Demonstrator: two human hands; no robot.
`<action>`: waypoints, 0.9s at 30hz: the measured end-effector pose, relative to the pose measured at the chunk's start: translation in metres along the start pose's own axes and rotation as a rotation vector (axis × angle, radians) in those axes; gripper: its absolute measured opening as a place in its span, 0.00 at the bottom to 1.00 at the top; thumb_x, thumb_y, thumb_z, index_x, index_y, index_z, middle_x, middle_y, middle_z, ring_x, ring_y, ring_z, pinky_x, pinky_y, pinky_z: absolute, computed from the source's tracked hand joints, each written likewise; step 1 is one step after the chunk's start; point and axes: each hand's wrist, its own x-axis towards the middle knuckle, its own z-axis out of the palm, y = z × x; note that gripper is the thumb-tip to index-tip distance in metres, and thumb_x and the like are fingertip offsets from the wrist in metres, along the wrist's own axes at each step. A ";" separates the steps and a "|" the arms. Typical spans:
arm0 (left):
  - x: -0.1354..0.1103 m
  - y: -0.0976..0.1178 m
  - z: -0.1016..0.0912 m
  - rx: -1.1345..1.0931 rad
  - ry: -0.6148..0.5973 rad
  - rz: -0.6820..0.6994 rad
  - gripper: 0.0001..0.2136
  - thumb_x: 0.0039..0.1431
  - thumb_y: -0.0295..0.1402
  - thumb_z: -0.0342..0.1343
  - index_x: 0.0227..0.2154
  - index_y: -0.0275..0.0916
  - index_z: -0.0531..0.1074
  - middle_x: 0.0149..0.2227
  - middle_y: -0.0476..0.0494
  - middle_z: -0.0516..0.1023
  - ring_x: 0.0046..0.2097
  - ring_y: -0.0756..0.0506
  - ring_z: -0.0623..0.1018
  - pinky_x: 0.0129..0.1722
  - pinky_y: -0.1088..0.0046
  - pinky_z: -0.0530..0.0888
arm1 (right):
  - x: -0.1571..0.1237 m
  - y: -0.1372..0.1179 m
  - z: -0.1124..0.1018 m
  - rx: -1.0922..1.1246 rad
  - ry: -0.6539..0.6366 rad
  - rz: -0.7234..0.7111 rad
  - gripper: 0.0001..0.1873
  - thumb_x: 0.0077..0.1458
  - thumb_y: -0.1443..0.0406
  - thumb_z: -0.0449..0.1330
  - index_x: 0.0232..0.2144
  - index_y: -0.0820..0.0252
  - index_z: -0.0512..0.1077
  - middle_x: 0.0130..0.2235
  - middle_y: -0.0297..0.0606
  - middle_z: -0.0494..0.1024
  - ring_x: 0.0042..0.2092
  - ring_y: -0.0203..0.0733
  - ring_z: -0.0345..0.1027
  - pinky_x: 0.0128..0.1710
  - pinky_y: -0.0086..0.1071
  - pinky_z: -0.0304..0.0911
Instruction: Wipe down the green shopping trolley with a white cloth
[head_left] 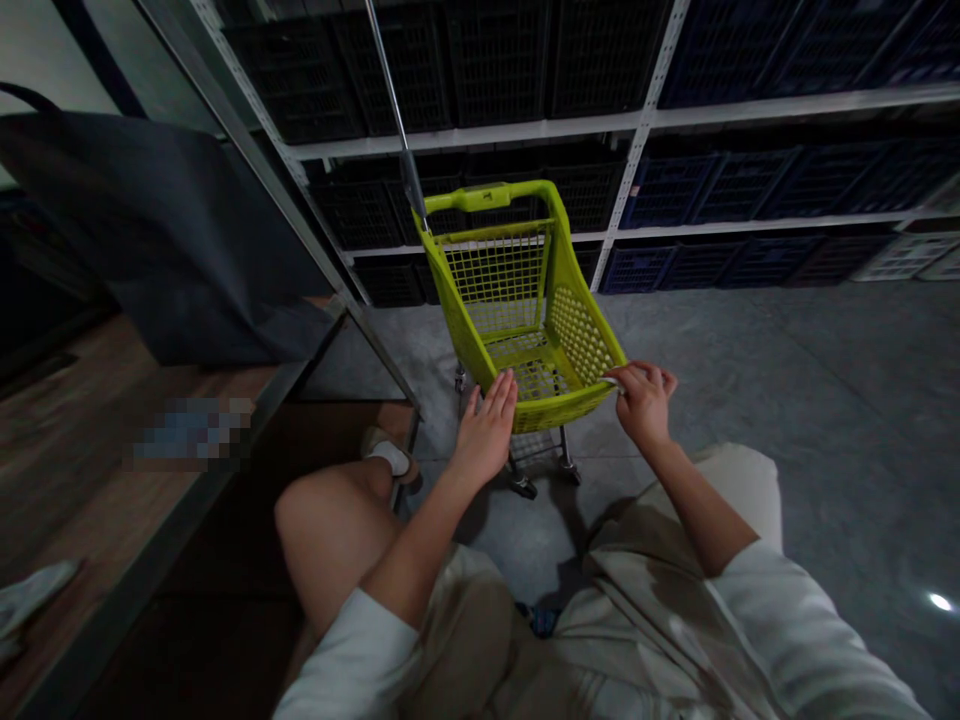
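Observation:
A yellow-green plastic shopping cart (450, 300) with mesh sides stands upright before my knees, its basket holding nothing that I can see. My left hand (486, 430) rests on the near left corner of the basket with its fingers stretched out flat. At the near right corner, my right hand (643, 402) is closed, its fingers pinching a small white cloth (611, 380) against the rim. Most of that cloth is hidden under the fingers. A thin metal pole (390, 80) rises from the left end of the cart's handle (487, 197).
Behind the cart stands a metal rack (634, 165) with dark crates (667, 190) on several levels. To the left, a wooden-topped bench (67, 440) carries a dark bag (187, 230) and a white cloth-like item (34, 595). Grey concrete floor (825, 400) extends to the right.

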 end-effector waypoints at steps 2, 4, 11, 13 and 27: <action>0.003 -0.007 0.002 0.002 0.023 -0.016 0.38 0.54 0.19 0.47 0.69 0.31 0.46 0.73 0.33 0.45 0.74 0.41 0.47 0.70 0.48 0.51 | 0.003 -0.005 0.001 0.013 0.001 0.002 0.20 0.50 0.72 0.52 0.42 0.52 0.77 0.40 0.38 0.82 0.52 0.54 0.64 0.54 0.50 0.47; 0.005 -0.015 0.006 0.002 0.052 -0.035 0.37 0.54 0.19 0.47 0.69 0.31 0.47 0.73 0.34 0.44 0.74 0.41 0.47 0.70 0.47 0.51 | 0.006 -0.011 0.003 0.015 -0.002 -0.001 0.18 0.51 0.72 0.53 0.40 0.52 0.77 0.40 0.37 0.82 0.52 0.53 0.64 0.53 0.49 0.47; 0.014 -0.047 0.011 0.029 0.111 -0.143 0.37 0.53 0.19 0.48 0.68 0.33 0.51 0.73 0.37 0.46 0.73 0.42 0.50 0.70 0.48 0.52 | 0.012 -0.051 0.004 -0.002 -0.088 0.006 0.15 0.53 0.72 0.54 0.39 0.54 0.76 0.40 0.39 0.82 0.50 0.52 0.62 0.51 0.46 0.50; 0.017 -0.060 0.009 0.038 0.101 -0.186 0.37 0.53 0.18 0.47 0.68 0.33 0.52 0.73 0.38 0.47 0.73 0.42 0.51 0.70 0.48 0.52 | 0.014 -0.070 0.002 0.023 -0.128 0.034 0.14 0.54 0.72 0.54 0.39 0.55 0.77 0.40 0.40 0.82 0.49 0.52 0.61 0.51 0.45 0.50; -0.018 -0.008 0.014 -0.188 0.065 -0.115 0.46 0.49 0.22 0.51 0.69 0.24 0.34 0.73 0.23 0.42 0.74 0.35 0.42 0.70 0.50 0.52 | -0.018 -0.168 -0.008 0.196 -0.294 -0.265 0.24 0.59 0.72 0.55 0.56 0.55 0.71 0.51 0.42 0.80 0.61 0.51 0.60 0.64 0.53 0.37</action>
